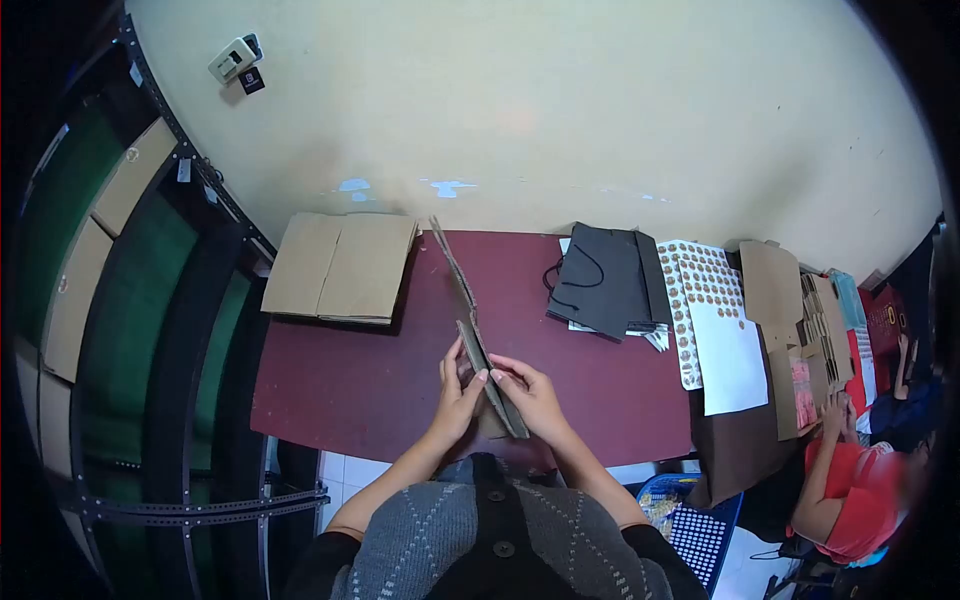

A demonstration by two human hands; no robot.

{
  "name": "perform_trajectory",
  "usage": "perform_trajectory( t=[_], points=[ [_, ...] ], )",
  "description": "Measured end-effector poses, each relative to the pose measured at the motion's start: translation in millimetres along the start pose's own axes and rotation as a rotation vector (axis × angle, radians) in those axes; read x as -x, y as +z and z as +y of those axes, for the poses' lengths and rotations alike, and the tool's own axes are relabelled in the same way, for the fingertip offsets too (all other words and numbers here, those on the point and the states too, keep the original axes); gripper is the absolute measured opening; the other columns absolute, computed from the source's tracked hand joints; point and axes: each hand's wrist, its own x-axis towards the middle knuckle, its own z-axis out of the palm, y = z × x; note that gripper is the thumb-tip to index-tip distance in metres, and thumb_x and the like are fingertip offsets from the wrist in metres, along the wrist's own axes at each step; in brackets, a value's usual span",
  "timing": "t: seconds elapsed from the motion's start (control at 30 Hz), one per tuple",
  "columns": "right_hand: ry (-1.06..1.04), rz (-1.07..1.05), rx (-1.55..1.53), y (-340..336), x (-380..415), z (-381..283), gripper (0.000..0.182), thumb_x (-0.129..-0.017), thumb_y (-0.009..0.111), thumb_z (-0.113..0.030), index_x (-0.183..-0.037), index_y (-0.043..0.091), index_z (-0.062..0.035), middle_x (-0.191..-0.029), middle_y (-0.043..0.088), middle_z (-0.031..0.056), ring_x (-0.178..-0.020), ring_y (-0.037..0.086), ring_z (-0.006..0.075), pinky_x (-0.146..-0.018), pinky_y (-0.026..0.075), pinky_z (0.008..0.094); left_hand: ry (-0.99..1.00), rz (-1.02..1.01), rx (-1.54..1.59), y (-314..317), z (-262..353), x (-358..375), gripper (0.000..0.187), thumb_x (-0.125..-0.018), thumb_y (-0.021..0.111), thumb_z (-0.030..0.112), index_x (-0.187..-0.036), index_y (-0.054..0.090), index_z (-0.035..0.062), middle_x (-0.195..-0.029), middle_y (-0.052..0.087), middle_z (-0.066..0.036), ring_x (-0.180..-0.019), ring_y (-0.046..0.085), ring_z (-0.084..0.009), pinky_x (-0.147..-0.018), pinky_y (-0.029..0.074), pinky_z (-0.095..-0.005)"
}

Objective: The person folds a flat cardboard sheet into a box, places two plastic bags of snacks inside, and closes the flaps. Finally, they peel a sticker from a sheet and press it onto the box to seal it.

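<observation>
Between my two hands a folded cardboard sheet (pixel 468 290) stands on edge over the dark red table, its long side pointing away from me. My left hand (pixel 463 388) grips it from the left, with the thumb near the fold. From the right, my right hand (pixel 527 392) closes on the same cardboard, its thumb close to the left one. Part of the board's lower end sticks out below my fingers. To the left lies a stack of flat cardboard boxes (pixel 340 268).
Black paper bags (pixel 605 280) lie at the table's right, beside sticker sheets (pixel 690 300) and a white sheet (pixel 732 365). An open carton (pixel 790 380) stands farther right, near a person in red (pixel 850 490). A blue basket (pixel 700 530) is below; shelving (pixel 150 350) stands left.
</observation>
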Motion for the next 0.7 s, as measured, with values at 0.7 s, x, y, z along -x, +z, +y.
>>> perform_trajectory(
  t=[0.7],
  points=[
    [-0.389, 0.443, 0.604, -37, 32, -81, 0.025, -0.079, 0.062, 0.001, -0.104, 0.064, 0.0022, -0.088, 0.067, 0.0181, -0.077, 0.067, 0.0223, -0.07, 0.052, 0.0319, 0.077, -0.085, -0.33, -18, 63, 17, 0.057, -0.08, 0.054, 0.004, -0.135, 0.043, 0.0113, -0.108, 0.04, -0.009, -0.092, 0.044, -0.0168, -0.085, 0.038, -0.025]
  ],
)
